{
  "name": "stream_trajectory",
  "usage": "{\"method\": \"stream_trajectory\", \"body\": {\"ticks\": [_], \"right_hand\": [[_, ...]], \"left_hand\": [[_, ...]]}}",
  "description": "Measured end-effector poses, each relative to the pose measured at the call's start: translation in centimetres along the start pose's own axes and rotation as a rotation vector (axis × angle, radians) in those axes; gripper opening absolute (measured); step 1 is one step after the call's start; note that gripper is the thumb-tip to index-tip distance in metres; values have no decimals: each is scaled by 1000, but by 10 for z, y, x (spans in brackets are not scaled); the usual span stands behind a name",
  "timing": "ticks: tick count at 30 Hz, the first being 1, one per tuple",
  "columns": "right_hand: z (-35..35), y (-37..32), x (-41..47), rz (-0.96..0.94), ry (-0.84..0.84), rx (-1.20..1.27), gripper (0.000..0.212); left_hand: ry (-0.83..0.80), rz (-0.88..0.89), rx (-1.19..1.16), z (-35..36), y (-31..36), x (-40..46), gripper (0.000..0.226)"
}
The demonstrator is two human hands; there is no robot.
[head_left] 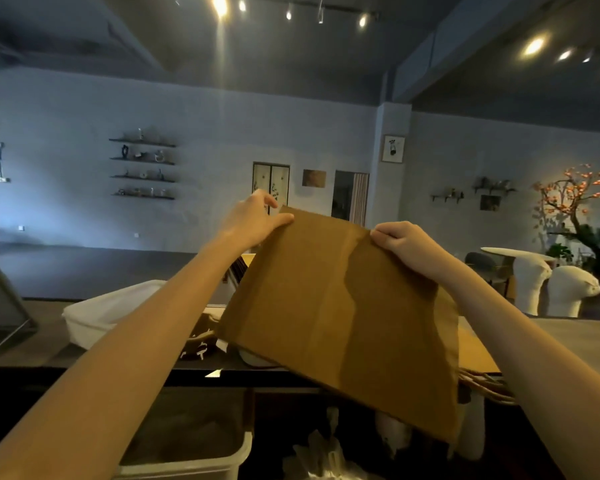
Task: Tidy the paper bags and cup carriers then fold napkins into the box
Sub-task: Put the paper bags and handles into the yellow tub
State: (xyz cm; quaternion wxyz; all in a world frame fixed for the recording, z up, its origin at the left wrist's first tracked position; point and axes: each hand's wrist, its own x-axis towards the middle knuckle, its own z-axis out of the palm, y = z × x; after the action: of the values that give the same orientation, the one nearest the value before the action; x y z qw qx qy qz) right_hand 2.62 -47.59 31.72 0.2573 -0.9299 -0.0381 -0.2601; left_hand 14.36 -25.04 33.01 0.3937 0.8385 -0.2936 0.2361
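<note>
A flat brown paper bag [340, 317] hangs in the air above the counter, tilted with its right side lower. My left hand [253, 216] pinches its upper left corner. My right hand [404, 240] grips its upper right corner with curled fingers. More brown paper bags [475, 348] lie flat on the counter behind it, with twisted paper handles [489, 388] poking out at the lower right. The held bag hides much of the counter top.
A white plastic bin [111, 313] sits on the grey counter [568, 337] at left. Another white bin [194, 455] stands below the counter edge, with crumpled white material [323, 455] beside it. White seats [551, 289] and a lit tree [575, 202] stand far right.
</note>
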Motion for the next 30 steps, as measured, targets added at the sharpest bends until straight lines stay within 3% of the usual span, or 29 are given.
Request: {"method": "stream_trajectory", "body": {"ticks": [8,14,16,22,27,30], "right_hand": [[8,8,26,141,357,175,36],[28,13,59,239,431,222,34],[30,16,72,311,483,283,36],[43,24,106,503,662,289,41],[59,29,124,583,703,253,40],[68,29,131,609,718,257,38]], "left_hand": [[73,-108,49,-3,-31,3,48],[305,-235,-475,6,-53,19,52],[282,-270,-533,9,-62,27,45],[64,-175,-368,35,-80,29,35],[-122,-49,31,44,-94,26,21],[-312,10,322,41,-99,24,26]]}}
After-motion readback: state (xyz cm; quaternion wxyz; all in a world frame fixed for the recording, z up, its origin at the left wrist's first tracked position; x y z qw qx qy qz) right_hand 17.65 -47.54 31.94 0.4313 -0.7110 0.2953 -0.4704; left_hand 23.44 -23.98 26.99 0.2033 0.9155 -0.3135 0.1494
